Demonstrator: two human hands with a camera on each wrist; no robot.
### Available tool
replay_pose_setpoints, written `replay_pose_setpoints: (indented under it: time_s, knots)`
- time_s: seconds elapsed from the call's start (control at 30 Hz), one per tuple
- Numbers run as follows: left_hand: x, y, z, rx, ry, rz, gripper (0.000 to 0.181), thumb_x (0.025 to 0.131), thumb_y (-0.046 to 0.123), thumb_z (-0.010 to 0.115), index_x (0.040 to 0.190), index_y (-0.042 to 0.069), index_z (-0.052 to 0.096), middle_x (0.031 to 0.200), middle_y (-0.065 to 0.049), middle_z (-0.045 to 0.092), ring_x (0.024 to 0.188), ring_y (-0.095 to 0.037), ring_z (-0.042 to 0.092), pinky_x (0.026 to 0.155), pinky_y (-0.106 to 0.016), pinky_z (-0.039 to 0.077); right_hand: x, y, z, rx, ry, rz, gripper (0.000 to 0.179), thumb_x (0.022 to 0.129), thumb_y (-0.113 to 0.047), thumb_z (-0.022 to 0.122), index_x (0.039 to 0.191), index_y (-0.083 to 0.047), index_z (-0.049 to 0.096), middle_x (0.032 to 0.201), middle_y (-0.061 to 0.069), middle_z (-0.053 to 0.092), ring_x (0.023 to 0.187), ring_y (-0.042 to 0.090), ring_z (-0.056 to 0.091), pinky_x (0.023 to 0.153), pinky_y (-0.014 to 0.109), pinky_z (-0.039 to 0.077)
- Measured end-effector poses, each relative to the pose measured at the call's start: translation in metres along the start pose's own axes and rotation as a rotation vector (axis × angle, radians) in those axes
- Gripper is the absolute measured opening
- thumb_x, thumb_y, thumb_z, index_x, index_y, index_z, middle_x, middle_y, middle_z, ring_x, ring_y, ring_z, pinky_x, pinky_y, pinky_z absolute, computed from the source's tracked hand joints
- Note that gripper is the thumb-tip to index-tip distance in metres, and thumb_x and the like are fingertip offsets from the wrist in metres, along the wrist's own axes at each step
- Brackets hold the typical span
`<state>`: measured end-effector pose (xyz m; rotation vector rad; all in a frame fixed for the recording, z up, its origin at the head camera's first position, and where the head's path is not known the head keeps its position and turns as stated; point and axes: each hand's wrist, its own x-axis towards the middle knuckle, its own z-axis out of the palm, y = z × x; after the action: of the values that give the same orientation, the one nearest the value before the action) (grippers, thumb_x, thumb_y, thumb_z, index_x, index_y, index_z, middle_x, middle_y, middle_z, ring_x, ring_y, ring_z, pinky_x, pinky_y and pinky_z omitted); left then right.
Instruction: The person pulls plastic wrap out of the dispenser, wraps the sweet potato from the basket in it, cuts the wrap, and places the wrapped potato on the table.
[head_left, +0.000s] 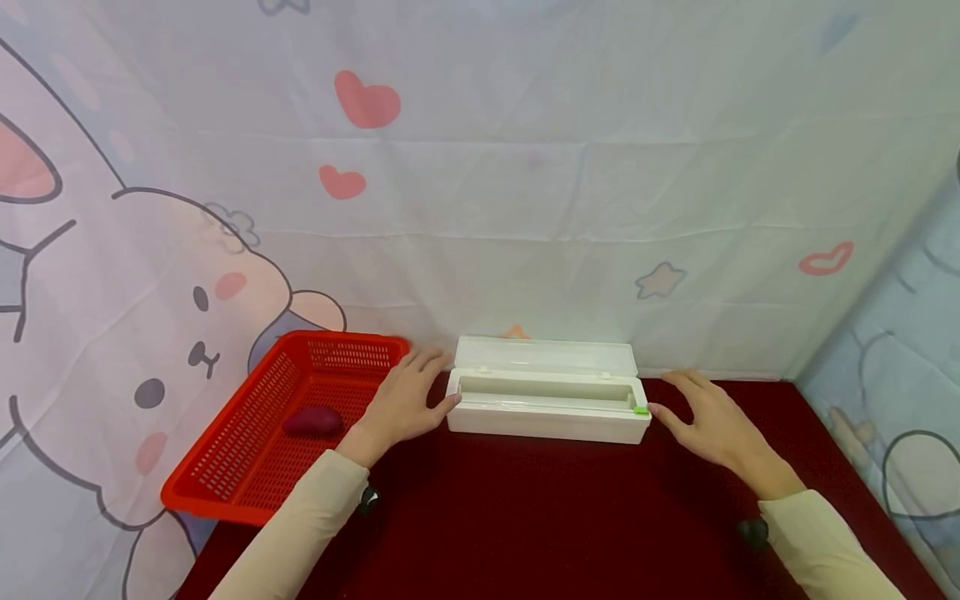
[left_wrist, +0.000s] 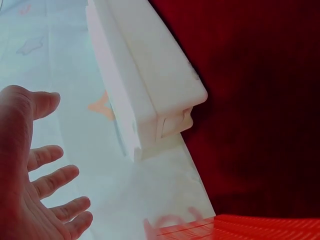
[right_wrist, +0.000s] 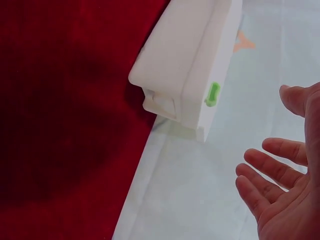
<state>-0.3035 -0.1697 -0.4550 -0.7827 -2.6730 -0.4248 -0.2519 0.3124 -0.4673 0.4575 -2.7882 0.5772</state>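
A long white cling film dispenser (head_left: 549,423) stands at the back of the dark red table, its clear lid (head_left: 546,357) tipped back and a pale roll lying inside. A small green slide cutter (right_wrist: 212,94) sits at its right end. My left hand (head_left: 405,398) is by the dispenser's left end, fingers spread, holding nothing. In the left wrist view that left hand (left_wrist: 42,195) is apart from the box. Beside the right end is my right hand (head_left: 708,421), its thumb close to the green cutter. The right wrist view shows a gap between this hand (right_wrist: 280,185) and the box.
A red plastic basket (head_left: 225,450) with perforated sides stands on the left, near my left forearm. Inside it lies a purple, elongated thing (head_left: 313,421), like an eggplant or sweet potato. A printed cloth backdrop (head_left: 495,183) hangs right behind the dispenser.
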Motion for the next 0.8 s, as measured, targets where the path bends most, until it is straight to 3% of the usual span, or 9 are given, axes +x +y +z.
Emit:
replay_pose_setpoints:
  time_s: [0.47,0.8]
  knots:
    - [-0.002,0.005,0.016,0.001,0.046,0.042,0.047,0.095,0.031,0.075,0.133,0.004,0.066,0.13,-0.016,0.067,0.127,-0.04,0.059,0.112,-0.054,0.048,0.002,0.0,0.019,0.031,0.029,-0.071,0.047,0.104,-0.026,0.071,0.138,0.004,0.062,0.141,0.026,0.062,0.129,0.049,0.06,0.105,0.066,0.05]
    - [-0.003,0.009,0.021,-0.012,-0.037,0.004,0.044,0.095,0.027,0.079,0.131,0.005,0.067,0.132,-0.014,0.069,0.122,-0.034,0.062,0.107,-0.047,0.053,0.007,-0.002,0.031,0.05,0.063,-0.152,0.037,0.1,-0.012,0.074,0.132,0.005,0.068,0.132,0.023,0.067,0.12,0.046,0.067,0.098,0.062,0.056]
